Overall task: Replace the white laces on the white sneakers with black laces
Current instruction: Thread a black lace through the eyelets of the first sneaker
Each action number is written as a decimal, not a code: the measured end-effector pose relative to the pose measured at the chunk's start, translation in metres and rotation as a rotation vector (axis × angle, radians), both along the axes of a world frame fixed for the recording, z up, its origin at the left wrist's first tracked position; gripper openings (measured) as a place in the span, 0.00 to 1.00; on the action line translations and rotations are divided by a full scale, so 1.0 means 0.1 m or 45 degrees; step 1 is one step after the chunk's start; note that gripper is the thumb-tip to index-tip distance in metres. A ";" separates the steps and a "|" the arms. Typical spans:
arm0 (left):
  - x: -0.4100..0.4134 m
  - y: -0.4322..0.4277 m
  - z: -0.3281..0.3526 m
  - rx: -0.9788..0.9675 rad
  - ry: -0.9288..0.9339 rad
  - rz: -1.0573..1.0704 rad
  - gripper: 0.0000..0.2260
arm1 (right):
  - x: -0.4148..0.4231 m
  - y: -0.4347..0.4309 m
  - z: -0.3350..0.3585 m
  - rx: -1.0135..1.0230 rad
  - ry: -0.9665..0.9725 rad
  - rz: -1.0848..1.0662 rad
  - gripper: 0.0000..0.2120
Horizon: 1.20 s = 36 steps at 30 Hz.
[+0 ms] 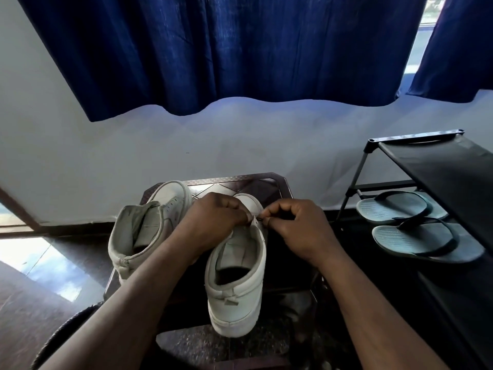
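Because the work is fine and close, both sneakers stand on a small dark stool [240, 180] directly before the person, heels turned toward the wearer so that the lacing lies within easy reach.

Head view. The near sneaker [234, 295], on the right side of the stool, is the one in hand. Its heel overhangs the front edge and its open collar faces the camera. The left hand [213, 220] and right hand [296, 225] meet over its throat with fingers curled. The thumb and forefinger of each close on a short pale strand, judged to be the white lace [255, 220], at the topmost eyelets. The left hand's exact hold is partly hidden by its own knuckles. Pinching from both sides probably lets one hand steady the strand while the other draws it, which suggests that unlacing is the step in hand. The far sneaker [138, 231] stands just beside, on the left, untouched, its tongue exposed. No lace can be made out on it. No black laces are visible.

A shoe rack [440, 161] holding a pair of sandals [416, 236] stands to the right, and a blue curtain [213, 49] hangs above.
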State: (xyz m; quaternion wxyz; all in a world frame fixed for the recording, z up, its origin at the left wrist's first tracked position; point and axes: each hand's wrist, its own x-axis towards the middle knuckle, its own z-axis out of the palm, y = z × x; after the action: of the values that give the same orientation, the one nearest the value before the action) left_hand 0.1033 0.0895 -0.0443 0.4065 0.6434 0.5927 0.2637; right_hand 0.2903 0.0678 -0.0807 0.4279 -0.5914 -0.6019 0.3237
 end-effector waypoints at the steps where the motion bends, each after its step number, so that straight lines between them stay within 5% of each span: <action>1: 0.00 0.00 -0.01 0.009 -0.012 0.005 0.04 | 0.00 0.00 0.00 -0.003 0.020 -0.011 0.11; 16: -0.07 0.05 -0.11 0.153 -0.047 -0.048 0.05 | -0.06 0.10 -0.05 0.021 0.000 -0.004 0.08; 36: -0.02 0.06 -0.16 0.409 0.330 -0.036 0.05 | -0.05 0.07 -0.05 0.089 -0.137 -0.019 0.03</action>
State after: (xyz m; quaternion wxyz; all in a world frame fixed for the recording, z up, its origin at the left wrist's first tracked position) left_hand 0.1011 0.0956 -0.0601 0.2228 0.7367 0.5813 0.2641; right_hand 0.2850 0.0745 -0.0858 0.4178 -0.5971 -0.6305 0.2670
